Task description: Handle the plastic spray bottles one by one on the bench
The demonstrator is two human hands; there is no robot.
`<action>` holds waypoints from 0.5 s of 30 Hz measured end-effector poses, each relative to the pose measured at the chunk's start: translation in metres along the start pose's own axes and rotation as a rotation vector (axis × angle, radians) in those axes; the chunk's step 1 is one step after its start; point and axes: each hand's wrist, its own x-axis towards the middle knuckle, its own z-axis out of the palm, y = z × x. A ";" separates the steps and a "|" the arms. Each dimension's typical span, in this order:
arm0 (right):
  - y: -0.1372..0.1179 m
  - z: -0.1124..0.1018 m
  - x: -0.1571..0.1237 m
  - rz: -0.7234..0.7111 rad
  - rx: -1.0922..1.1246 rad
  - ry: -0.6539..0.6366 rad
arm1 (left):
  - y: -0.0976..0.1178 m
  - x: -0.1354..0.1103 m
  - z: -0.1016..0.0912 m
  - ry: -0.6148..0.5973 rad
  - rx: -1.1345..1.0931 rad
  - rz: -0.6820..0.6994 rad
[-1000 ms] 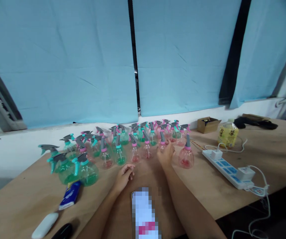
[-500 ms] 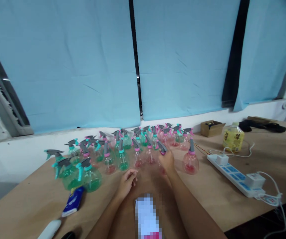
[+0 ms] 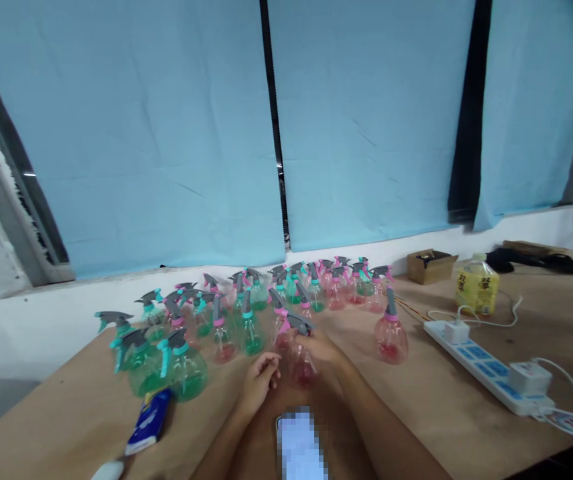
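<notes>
Gripping: right hand [image 3: 322,348], fingers closed round pink spray bottle [image 3: 303,369]
Bottle: between both hands, just beyond phone [image 3: 301,445]; can't tell if touching table [image 3: 79,407]
Left hand [image 3: 260,381]: fingers loosely curled

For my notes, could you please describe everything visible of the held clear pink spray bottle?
The round, clear pink, plastic-looking spray bottle has a grey head, a pink trigger and reddish liquid low inside. It is roughly upright, held near its neck by the right hand, beside the left hand. Whether its base touches the brown table is unclear.
</notes>
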 end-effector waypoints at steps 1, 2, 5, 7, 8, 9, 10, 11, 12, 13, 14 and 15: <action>-0.002 0.001 -0.001 0.018 0.016 -0.030 | -0.001 0.001 0.000 -0.002 -0.006 0.001; -0.004 0.003 -0.001 0.021 0.035 -0.059 | -0.003 0.002 0.000 -0.003 -0.011 0.003; -0.006 0.008 -0.001 0.037 0.089 -0.128 | -0.006 0.003 0.000 0.006 -0.017 0.007; -0.007 0.012 -0.001 0.071 0.110 -0.130 | -0.007 0.004 -0.001 0.011 -0.009 0.001; -0.006 0.014 -0.001 0.087 0.124 -0.117 | -0.006 0.003 -0.001 0.012 -0.005 -0.002; -0.006 0.016 0.000 0.094 0.143 -0.101 | -0.006 0.003 -0.001 0.014 0.000 -0.003; -0.006 0.018 0.000 0.092 0.167 -0.090 | -0.005 0.003 -0.001 0.014 0.004 -0.003; -0.005 0.019 0.001 0.087 0.191 -0.082 | -0.005 0.002 -0.001 0.015 0.006 -0.001; -0.005 0.020 0.001 0.080 0.205 -0.077 | -0.004 0.002 -0.001 0.012 0.007 0.001; -0.004 0.020 0.002 0.073 0.207 -0.074 | -0.004 0.001 -0.001 0.011 0.005 0.002; -0.004 0.020 0.002 0.071 0.197 -0.066 | -0.003 0.001 -0.001 0.014 0.001 0.002; -0.003 0.019 0.003 0.075 0.180 -0.059 | -0.003 0.001 -0.001 0.016 -0.002 0.001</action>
